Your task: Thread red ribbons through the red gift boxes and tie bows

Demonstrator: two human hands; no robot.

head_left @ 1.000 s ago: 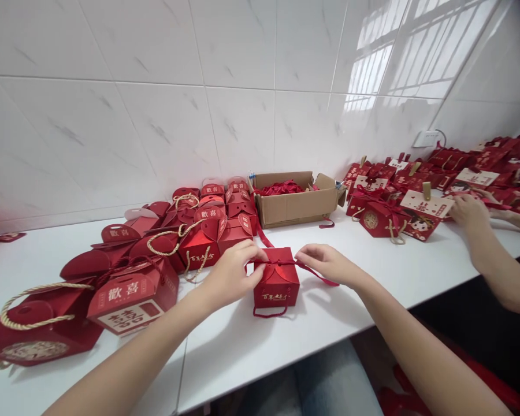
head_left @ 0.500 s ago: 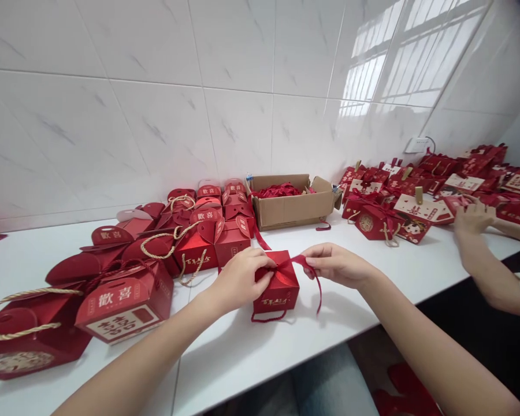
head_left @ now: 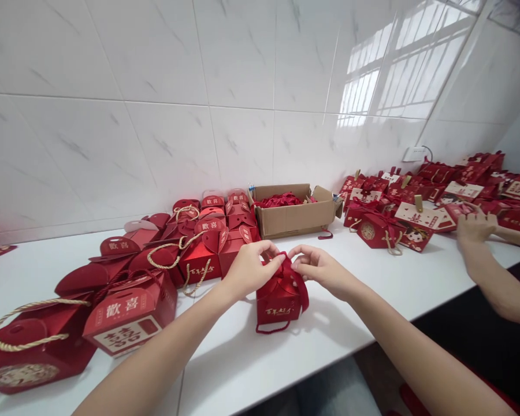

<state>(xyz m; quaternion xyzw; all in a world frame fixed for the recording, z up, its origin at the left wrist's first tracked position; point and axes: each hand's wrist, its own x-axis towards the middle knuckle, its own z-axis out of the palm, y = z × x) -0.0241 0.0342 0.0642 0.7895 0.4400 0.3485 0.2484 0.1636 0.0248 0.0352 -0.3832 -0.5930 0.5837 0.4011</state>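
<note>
A small red gift box (head_left: 277, 306) with gold lettering stands upright on the white table, a dark red cord handle hanging down its front. Over its top lies a red ribbon (head_left: 304, 292), one end draping down the box's right side. My left hand (head_left: 253, 267) pinches the ribbon above the lid with thumb and forefinger. From the other side my right hand (head_left: 318, 268) grips the ribbon too, its fingertips close to those of the left. The ribbon's crossing point is partly hidden by the fingers.
Several red gift boxes (head_left: 130, 312) crowd the left of the table (head_left: 225, 358). Behind stands a cardboard box (head_left: 297, 219) of red ribbons. More decorated boxes (head_left: 379, 228) fill the right, where another person's hand (head_left: 476, 228) rests near them. A tiled wall is behind.
My right hand has moved left and in over the box, bringing the ribbon up to my left hand. The left hand has lifted from the box's side to above its top.
</note>
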